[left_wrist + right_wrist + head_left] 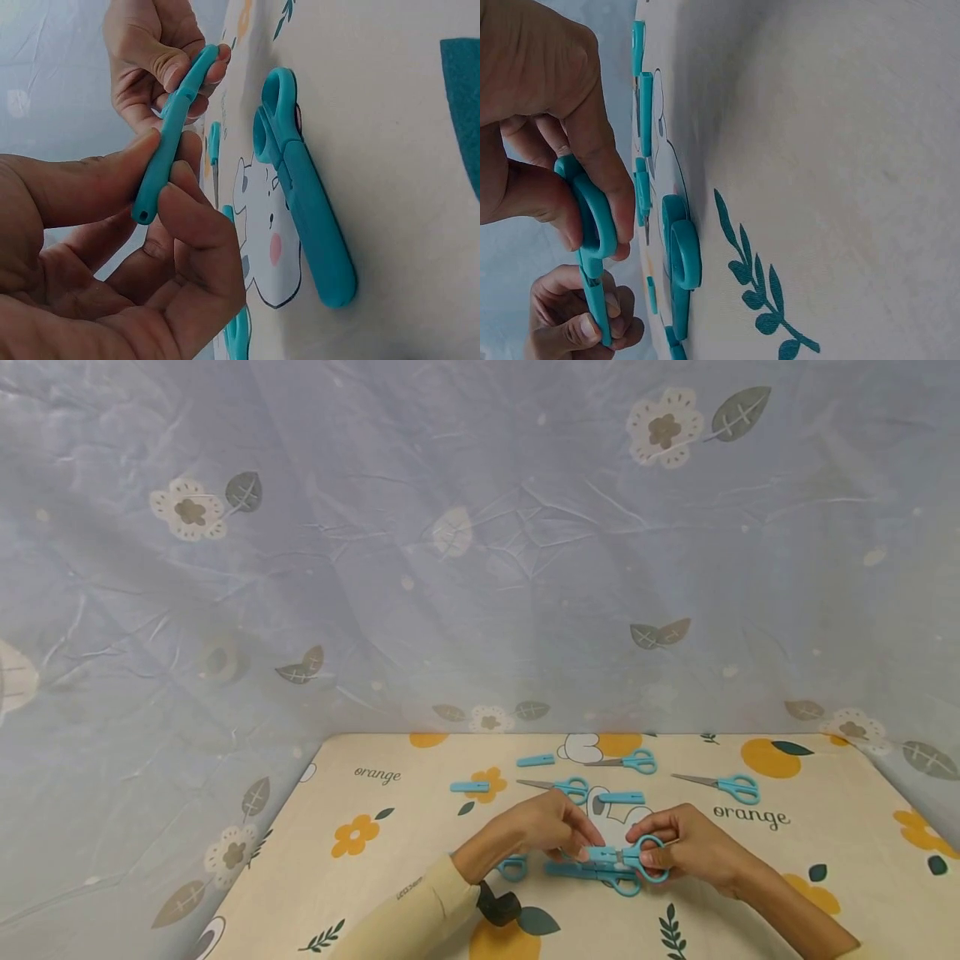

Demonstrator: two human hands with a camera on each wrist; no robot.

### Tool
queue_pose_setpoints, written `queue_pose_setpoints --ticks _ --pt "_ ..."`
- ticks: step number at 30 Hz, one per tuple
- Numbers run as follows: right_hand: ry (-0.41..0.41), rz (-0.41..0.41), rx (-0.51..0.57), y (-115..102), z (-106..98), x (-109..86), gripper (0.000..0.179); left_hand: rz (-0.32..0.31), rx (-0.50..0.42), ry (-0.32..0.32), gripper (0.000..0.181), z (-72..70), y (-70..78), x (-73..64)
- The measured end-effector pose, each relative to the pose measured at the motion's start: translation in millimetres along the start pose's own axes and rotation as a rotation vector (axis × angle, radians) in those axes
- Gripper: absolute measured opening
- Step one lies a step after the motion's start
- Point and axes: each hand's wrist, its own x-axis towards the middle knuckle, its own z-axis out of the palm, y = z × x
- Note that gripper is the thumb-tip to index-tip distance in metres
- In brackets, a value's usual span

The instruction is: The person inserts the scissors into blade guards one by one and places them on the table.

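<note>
Near the front of the cream patterned cloth (pixel 420 827), both hands hold one pair of light-blue scissors (pixel 632 856), raised just above a capped pair (pixel 573 870) that lies beneath. The left hand (pixel 551 827) pinches the blade cap (pixel 600 853) between thumb and curled fingers; the right hand (pixel 693 843) grips the finger loops. From the head, a short grey strip of blade shows between cap and handle, while the left wrist camera sees the pair nearly edge-on and gives instead a small hole in the cap's tip.

Only the head view lays out the whole spread: three uncapped scissors (pixel 727 785) with grey blades, three loose caps (pixel 536 760) among and beside them, and another blue handle (pixel 512 867) at the left forearm, the rest of that pair hidden. The left wrist view brings out a printed animal face (pixel 274 232) with a pink cheek, largely covered from above, and shows the capped pair full length, its cap reaching up to the handle. Seen from the right wrist, the right thumb presses against a loop, and a green leaf sprig (pixel 757 281) is printed close by.
</note>
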Motion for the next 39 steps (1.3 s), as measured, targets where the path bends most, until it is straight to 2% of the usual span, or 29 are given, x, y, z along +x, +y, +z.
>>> queue_pose_setpoints --ticks 6,16,25,32,39 --pt "-0.035 0.006 0.031 0 -1 0.3 0.038 -0.004 0.028 0.021 0.02 3.9 3.3 -1.0" --pt "0.005 0.006 0.019 1 4 3.1 0.036 -0.007 0.013 0.032 0.018 5.1 1.0 -0.3" --pt "-0.044 -0.014 0.049 3 0 3.8 0.039 0.049 0.074 0.054 0.017 8.3 1.4 1.7" --pt "0.024 -0.023 -0.01 4 2 4.1 0.036 0.011 0.043 0.076 0.02 9.1 -0.6 4.2" --pt "0.009 -0.006 0.019 4 1 5.3 0.036 0.062 0.078 0.086 0.018 11.6 -0.5 6.6"
